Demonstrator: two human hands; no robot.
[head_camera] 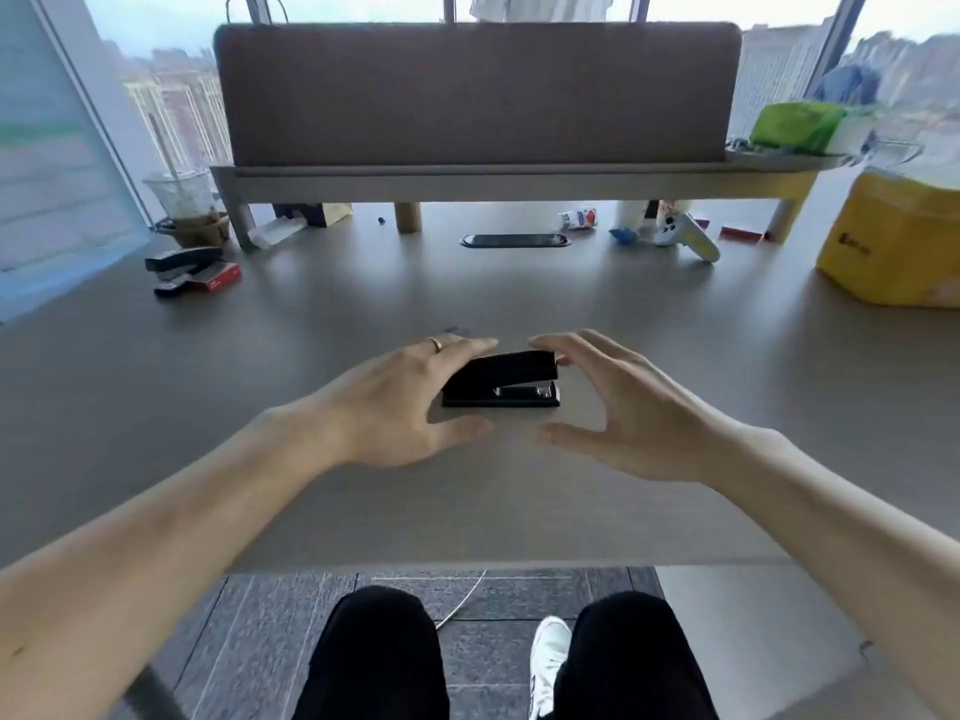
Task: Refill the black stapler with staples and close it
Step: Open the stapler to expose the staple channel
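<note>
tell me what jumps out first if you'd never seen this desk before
Two bare hands, the left hand and the right hand, hover open around a small black stapler lying at the middle of the grey desk. Behind it, a wide brown partition panel blocks the city windows. At far right sits a bright yellow box.

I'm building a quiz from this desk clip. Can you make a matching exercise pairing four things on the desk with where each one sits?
Things:
1. small black stapler
2. yellow cardboard box
3. clear plastic cup with brown drink
4. white game controller

Places:
A. far left, by the window
B. between the left hand and the right hand
C. right edge of the grey desk
D. far right of centre, under the raised shelf

Pairs: 1-B, 2-C, 3-A, 4-D
</note>
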